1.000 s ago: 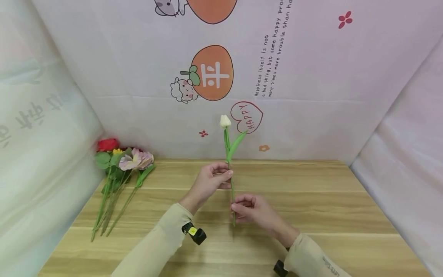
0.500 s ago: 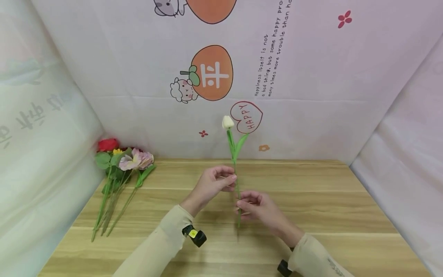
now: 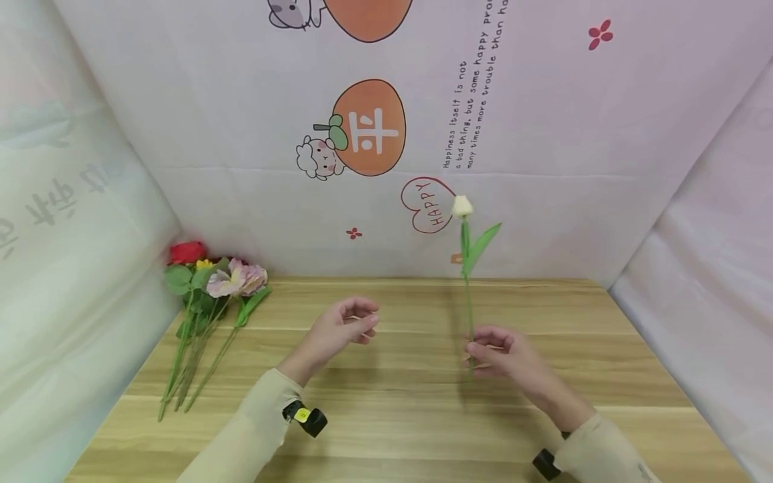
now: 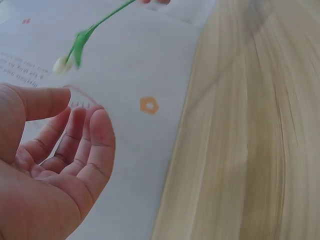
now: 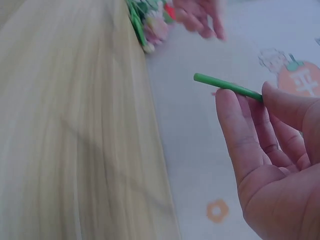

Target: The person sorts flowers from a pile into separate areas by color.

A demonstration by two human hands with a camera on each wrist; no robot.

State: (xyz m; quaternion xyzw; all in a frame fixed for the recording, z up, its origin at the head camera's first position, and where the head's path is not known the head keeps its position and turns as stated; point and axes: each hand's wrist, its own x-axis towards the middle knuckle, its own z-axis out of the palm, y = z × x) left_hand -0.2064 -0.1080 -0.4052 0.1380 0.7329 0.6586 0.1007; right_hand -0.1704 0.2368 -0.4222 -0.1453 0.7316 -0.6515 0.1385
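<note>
A white tulip (image 3: 462, 206) with green leaves stands upright above the table. My right hand (image 3: 507, 359) pinches its stem near the lower end; in the right wrist view the green stem (image 5: 220, 82) lies between thumb and fingers, its cut end sticking out. To the left, my left hand (image 3: 341, 329) hovers over the table, apart from the tulip. Its fingers (image 4: 102, 130) are loosely bent and nothing lies between them and the thumb in the left wrist view.
At the table's left side lies a bunch of flowers, with a red rose (image 3: 187, 253), a pale pink flower (image 3: 238, 278) and several green stems (image 3: 178, 376). A printed white cloth (image 3: 531, 134) rises behind the wooden table (image 3: 392, 422), and cloth hangs on both sides.
My left hand has let go of the tulip's stem and moved left. Still pinching the stem, my right hand has carried the tulip to the right. The bunch has stayed put.
</note>
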